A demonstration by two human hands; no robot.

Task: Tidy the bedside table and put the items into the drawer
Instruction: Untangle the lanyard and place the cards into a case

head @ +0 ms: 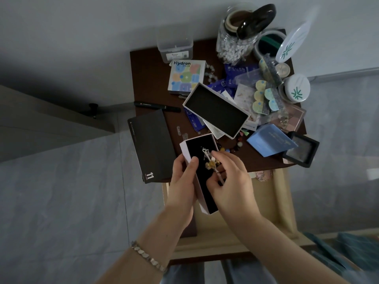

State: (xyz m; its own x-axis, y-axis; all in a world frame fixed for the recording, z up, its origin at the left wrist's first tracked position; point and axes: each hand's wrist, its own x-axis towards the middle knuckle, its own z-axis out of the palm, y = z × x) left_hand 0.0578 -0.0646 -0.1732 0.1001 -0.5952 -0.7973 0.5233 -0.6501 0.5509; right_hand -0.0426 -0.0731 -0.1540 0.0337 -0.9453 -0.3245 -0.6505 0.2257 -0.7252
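My left hand (183,178) grips the side of a narrow pink box with a black lining (202,189), held above the open drawer (285,201). My right hand (229,181) pinches a hair stick with a yellow flower and silver charms (211,162) that lies in that box. Behind them the dark brown bedside table (151,83) is covered with items. The matching box lid (216,110) lies open side up in the table's middle.
On the table: a black box marked 11 (151,144) overhanging the front left, a black pen (156,106), a Hydron box (186,76), a cotton-swab jar (235,37), white round tins (297,89), a blue box (271,140), a black frame case (301,149), beads and packets.
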